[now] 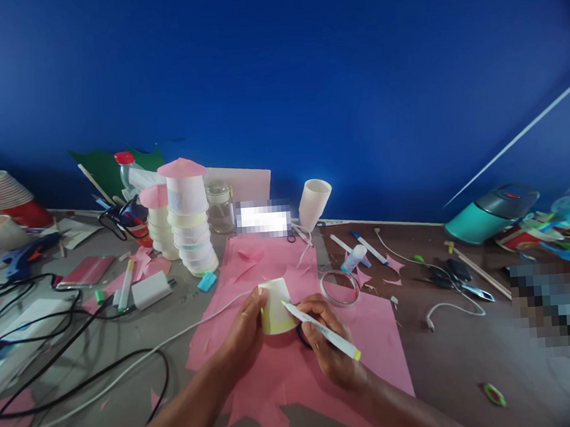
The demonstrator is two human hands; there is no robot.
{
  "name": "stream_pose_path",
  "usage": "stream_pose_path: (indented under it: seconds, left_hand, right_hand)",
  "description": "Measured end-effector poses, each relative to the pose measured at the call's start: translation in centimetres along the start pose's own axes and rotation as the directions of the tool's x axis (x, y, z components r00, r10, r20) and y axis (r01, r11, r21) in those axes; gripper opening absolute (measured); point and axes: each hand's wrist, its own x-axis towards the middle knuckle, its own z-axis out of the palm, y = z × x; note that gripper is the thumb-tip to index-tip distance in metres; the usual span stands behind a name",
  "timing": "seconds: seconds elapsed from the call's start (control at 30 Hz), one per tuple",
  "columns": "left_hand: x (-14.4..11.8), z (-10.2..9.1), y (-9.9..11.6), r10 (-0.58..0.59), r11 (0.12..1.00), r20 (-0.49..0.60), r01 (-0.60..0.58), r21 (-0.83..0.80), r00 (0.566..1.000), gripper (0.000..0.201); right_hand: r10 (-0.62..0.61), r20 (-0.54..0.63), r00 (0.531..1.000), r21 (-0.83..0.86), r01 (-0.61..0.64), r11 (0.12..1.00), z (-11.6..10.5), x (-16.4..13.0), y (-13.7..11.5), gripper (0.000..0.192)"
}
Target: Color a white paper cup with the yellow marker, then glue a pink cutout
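My left hand (247, 321) grips a small paper cup (276, 311) by its left side, above a pink paper sheet (373, 350). Pale yellow colouring shows on the cup, strongest along its lower edge. In my right hand (330, 340) is a white marker with a yellow end (333, 341); its tip touches or nearly touches the cup's right side. Partly hidden behind the right hand is a dark round loop. A roll of clear tape (340, 288) lies just beyond that hand.
Stacked-cup towers with pink paper tops (187, 214) stand at the back left, near a glass jar (221, 208). Nested paper cups (314, 203) lean at the back. A white cable (144, 366) and black cables cross the left. Scissors (476, 291) lie right.
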Motion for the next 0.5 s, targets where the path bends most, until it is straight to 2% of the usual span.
stream_pose_path:
  seconds: [0.13, 0.3, 0.5]
  left_hand:
    - [-0.1, 0.15, 0.32, 0.017, 1.0, 0.003, -0.017, 0.01, 1.0, 0.041]
    - [-0.22, -0.08, 0.63, 0.068, 0.995, -0.036, -0.066, 0.07, 0.997, 0.032]
    - [0.13, -0.5, -0.15, 0.052, 0.997, 0.002, -0.052, 0.056, 0.999, 0.035]
  right_hand:
    - [-0.047, 0.006, 0.999, 0.008, 0.047, 0.999, -0.29, 0.16, -0.49, 0.018]
    - [-0.028, -0.014, 0.999, 0.05, 0.029, 0.998, -0.36, -0.14, -0.36, 0.02]
    - [-0.034, -0.038, 0.999, 0.049, 0.035, 0.998, -0.12, -0.08, -0.27, 0.014]
